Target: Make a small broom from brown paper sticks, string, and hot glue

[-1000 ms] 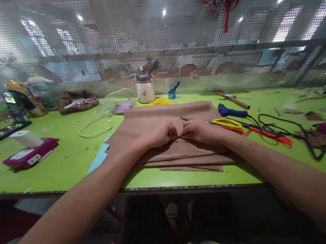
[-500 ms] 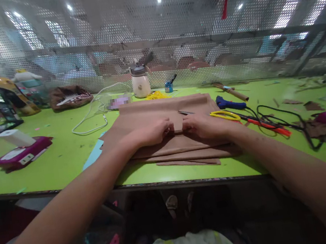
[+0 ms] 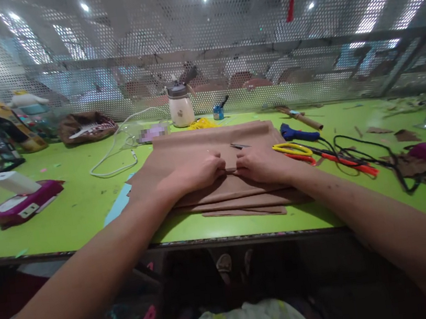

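Note:
A stack of brown paper sheets [image 3: 195, 143] lies in front of me, with a narrow fold [image 3: 231, 169] running across its middle. My left hand [image 3: 203, 170] has its fingers bent and pinched together on the fold from the left. From the right, my right hand [image 3: 255, 164] pinches the same fold, a small gap between the two hands. Scissors [image 3: 293, 149] with yellow and red handles stretch past my right hand; their blades show beyond its fingers. Whether they lie beneath that hand or within it, I cannot tell. Lower sheets stick out toward the table edge.
To the right lie a blue glue gun [image 3: 300, 133], black cable [image 3: 348, 148] and brown scraps [image 3: 408, 135]. A white-bodied bottle [image 3: 181, 110] and small blue jar [image 3: 218, 111] stand behind the paper. On the left are a purple power strip [image 3: 24, 202] and white cable [image 3: 114, 172].
My hands have come slightly closer together along the fold, both still pinching it. The whole view has shifted slightly; the scissors stay beside my right hand.

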### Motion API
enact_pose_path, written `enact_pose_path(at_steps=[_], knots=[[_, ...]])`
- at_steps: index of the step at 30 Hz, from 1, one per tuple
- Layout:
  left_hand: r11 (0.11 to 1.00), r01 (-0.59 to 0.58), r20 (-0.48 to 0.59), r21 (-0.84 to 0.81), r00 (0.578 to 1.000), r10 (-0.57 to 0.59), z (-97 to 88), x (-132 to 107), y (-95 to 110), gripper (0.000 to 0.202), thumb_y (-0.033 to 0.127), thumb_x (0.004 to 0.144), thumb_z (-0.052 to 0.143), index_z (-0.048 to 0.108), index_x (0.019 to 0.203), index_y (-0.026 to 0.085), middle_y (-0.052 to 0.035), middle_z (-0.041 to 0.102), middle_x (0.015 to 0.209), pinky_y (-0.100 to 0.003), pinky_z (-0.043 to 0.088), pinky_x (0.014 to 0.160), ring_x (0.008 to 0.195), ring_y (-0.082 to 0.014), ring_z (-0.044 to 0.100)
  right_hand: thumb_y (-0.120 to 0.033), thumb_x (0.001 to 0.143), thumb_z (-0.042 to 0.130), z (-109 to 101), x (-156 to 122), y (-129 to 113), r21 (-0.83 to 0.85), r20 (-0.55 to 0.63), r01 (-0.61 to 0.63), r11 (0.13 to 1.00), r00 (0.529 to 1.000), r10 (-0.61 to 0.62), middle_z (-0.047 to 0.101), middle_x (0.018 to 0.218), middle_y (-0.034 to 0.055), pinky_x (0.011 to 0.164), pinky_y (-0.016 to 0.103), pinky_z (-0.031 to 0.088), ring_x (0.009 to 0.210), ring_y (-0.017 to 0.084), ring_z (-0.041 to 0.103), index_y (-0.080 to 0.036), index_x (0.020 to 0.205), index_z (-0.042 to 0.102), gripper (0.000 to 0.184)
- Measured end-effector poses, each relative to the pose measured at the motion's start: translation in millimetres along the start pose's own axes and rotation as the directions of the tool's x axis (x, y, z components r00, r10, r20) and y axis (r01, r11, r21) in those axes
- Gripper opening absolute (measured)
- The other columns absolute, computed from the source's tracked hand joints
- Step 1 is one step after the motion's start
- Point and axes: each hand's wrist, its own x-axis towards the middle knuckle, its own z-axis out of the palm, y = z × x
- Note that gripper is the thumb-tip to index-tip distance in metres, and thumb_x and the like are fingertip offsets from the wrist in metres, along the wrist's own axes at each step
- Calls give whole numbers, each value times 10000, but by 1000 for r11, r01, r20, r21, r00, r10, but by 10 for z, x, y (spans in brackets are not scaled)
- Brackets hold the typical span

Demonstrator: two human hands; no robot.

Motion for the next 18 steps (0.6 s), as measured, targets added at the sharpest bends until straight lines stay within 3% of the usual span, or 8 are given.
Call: enact_pose_path(at_steps=[7, 12, 18], knots=[[1000, -23, -39, -5, 999, 23, 65, 33, 41, 283, 256, 867, 406, 666, 840, 146, -74, 604, 788, -277, 375, 629, 666, -154, 533, -222, 881, 447, 53, 83, -36, 8, -19, 45, 999, 999, -45, 637, 860, 105, 674, 290, 352, 775, 201, 566, -141, 868, 676, 243], [999, -19, -20, -43, 1000, 18, 31, -21, 32, 219, 203, 827, 448, 654, 883, 153, -74, 601, 848, -268, 383, 658, 712, -152, 536, -139, 832, 502, 25, 26, 6, 126, 3, 64, 990, 998, -65, 631, 956, 102, 748, 284, 366, 877, 205, 559, -155, 933, 653, 182], [997, -2, 25, -73, 1000, 4, 3, -45, 3, 219, 205, 826, 453, 663, 854, 149, -81, 602, 852, -277, 401, 688, 722, -160, 548, -66, 772, 519, 14, -32, 30, 189, -16, 101, 977, 995, -100, 610, 1035, 93, 792, 310, 379, 939, 212, 534, -159, 965, 630, 241]])
